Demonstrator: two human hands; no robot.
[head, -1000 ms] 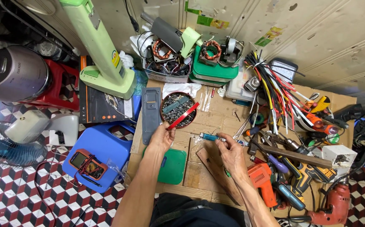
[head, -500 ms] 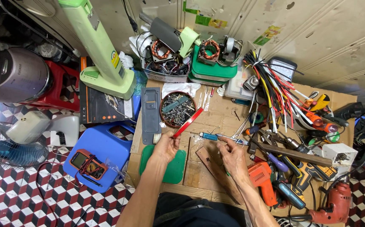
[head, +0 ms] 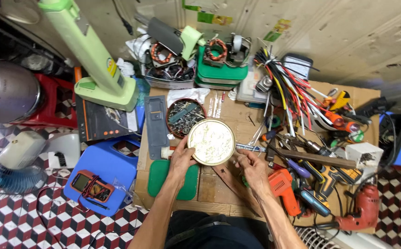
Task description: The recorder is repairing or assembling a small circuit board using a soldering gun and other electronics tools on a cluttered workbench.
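I see both hands raised over the cardboard-covered bench (head: 219, 186), holding a round, shallow tin lid (head: 211, 141) between them. The left hand (head: 182, 159) clamps the lid's left rim, thumb and fingers closed on the edge; the right hand (head: 252, 167) touches the lower right rim, its fingers curled toward the edge, though I cannot tell how firmly they grip there. The lid is circular, so it has no long axis in plan; its pale, speckled flat face is turned up toward the camera, and it sits roughly level. It is positioned at bench centre, just in front of and partly overlapping a round container of small metal parts (head: 182, 116). A dark flat panel (head: 156, 125) lies just left of that container. A green mat (head: 164, 179) lies on the bench under the left wrist. An orange drill (head: 283, 189) lies near the right hand, to its right. A blue stool (head: 103, 170) carrying a multimeter (head: 92, 186) stands off the bench's left side.
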